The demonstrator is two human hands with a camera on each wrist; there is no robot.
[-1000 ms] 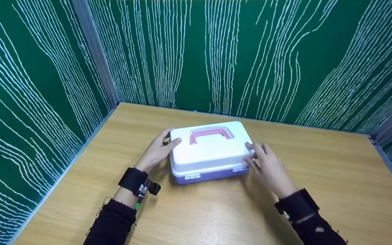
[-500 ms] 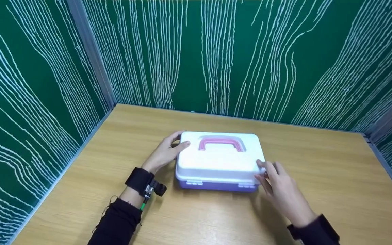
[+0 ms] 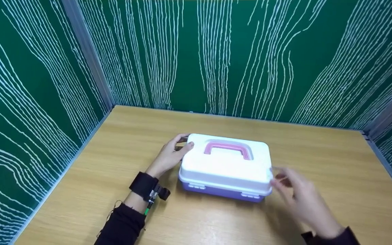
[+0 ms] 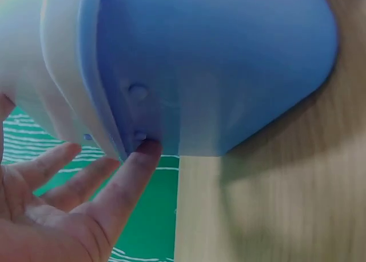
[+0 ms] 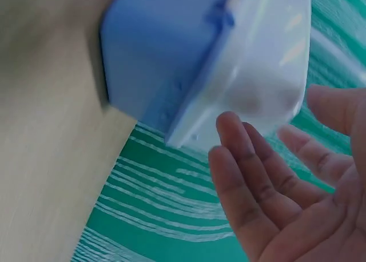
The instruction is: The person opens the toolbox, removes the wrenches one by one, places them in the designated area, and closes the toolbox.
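Note:
A plastic storage box (image 3: 228,173) stands on the table, its white lid (image 3: 226,166) down over a purple base (image 3: 221,194). A pink carry handle (image 3: 228,146) lies folded in the lid's top. At the box's left end, my left hand (image 3: 168,156) holds it, thumb over the lid's edge and the other fingers along the end. One fingertip (image 4: 150,147) reaches just below the rim in the left wrist view. My right hand (image 3: 306,200), blurred, is at the right end with its fingers (image 5: 234,130) spread and loosely bent beside the lid.
The wooden table (image 3: 141,126) extends around the box. Green panels (image 3: 189,61) with wavy white lines stand at its back and sides, joined by grey posts (image 3: 87,51). Black bands with small devices (image 3: 145,185) sit on the wrists.
The box has turned clockwise, its right end swinging toward me, and has shifted right and nearer. My left hand moved along with it; my right hand has loosened and drawn back to the right.

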